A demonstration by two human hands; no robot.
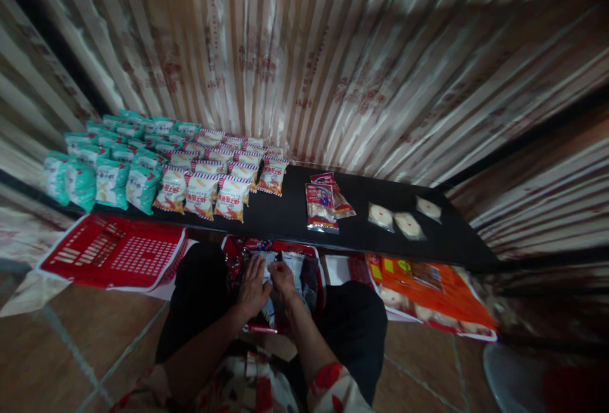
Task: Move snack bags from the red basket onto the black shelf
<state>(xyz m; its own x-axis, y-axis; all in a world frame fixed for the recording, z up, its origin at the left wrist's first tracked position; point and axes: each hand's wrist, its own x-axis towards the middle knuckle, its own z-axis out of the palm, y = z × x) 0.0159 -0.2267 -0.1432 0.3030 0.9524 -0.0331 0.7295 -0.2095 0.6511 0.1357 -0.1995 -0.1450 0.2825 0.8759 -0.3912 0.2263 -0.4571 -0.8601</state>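
Both hands are down in a red basket [233, 249] between the knees. The basket holds silvery and dark packets [310, 276]. My left hand [254, 287] lies flat on a silvery packet, its fingers stretched forward. Close beside it, my right hand [284, 278] is closed, with fingers curled at the top of the packets; what it pinches is too small and dark to make out. Beyond the hands, on the black shelf [285, 219], two red packets [321, 210] lie overlapping.
Rows of green snack bags [111, 181] and white-and-orange snack bags [231, 197] stand on the shelf's left. Round white pieces in clear wrappers [381, 217] lie toward its right. An empty-looking red basket [118, 251] is at left; an orange package [428, 283] tops another at right.
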